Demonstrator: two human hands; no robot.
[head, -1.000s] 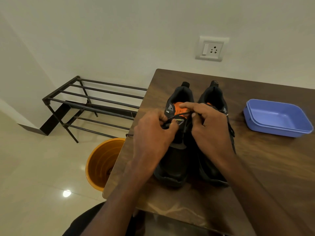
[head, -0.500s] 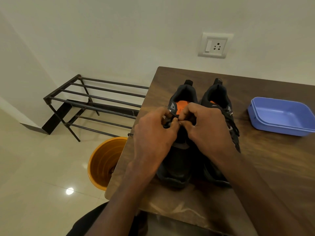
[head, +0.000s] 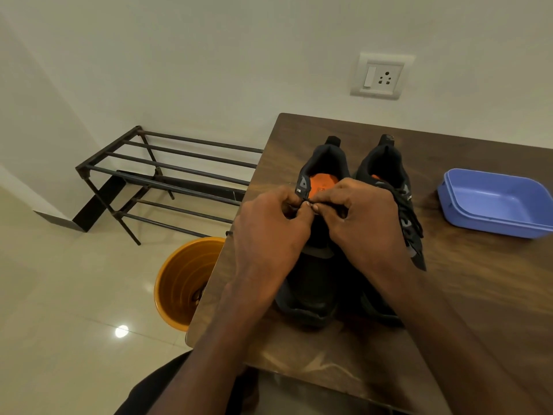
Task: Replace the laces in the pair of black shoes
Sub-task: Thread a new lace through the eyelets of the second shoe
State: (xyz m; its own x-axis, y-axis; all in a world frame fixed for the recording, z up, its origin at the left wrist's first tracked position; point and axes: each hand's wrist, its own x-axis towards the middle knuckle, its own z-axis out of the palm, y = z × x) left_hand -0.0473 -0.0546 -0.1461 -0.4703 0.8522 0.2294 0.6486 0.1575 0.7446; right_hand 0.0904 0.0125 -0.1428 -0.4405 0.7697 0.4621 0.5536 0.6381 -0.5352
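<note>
head view: small white logo on left shoe (head: 311, 283) tongue, writing unreadable.

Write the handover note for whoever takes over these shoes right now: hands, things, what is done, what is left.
Left hand: pinching the lace at the top of the left shoe.
Right hand: pinching the same lace, fingertip to fingertip with the left hand.
Both shoes stand side by side on the table, toes toward you.
Done: right shoe shows lacing.
Left: finish the left shoe's top; its lower lacing is hidden.
</note>
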